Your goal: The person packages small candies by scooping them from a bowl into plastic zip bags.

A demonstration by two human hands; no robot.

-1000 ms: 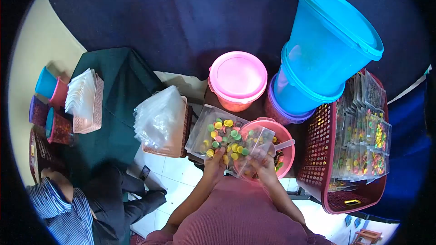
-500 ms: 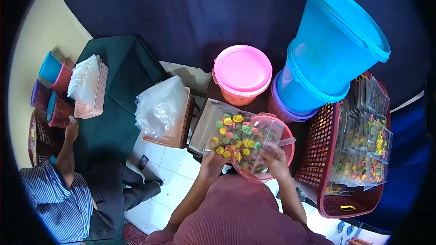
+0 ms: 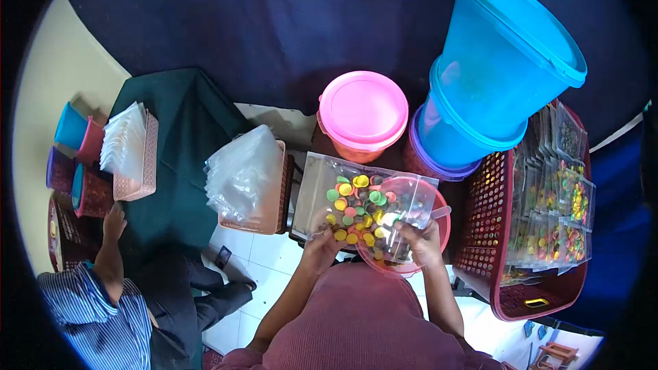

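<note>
My left hand [image 3: 319, 244] and my right hand [image 3: 423, 242] both grip the lower edge of a clear plastic bag [image 3: 363, 205] holding several coloured round candies in yellow, green, pink and orange. The bag is held flat over a pink bowl [image 3: 439, 233], which has a clear scoop handle [image 3: 439, 213] sticking out on its right side.
Behind stand a pink-lidded tub [image 3: 362, 112] and stacked blue buckets [image 3: 500, 62]. A dark red basket [image 3: 493, 233] of filled packets is at the right. A basket of empty clear bags [image 3: 243, 178] is at the left. Another person [image 3: 103, 301] in a striped shirt sits at lower left.
The bag has been raised and levelled above the bowl, shifting slightly right. The other person's arm has dropped lower near the small containers.
</note>
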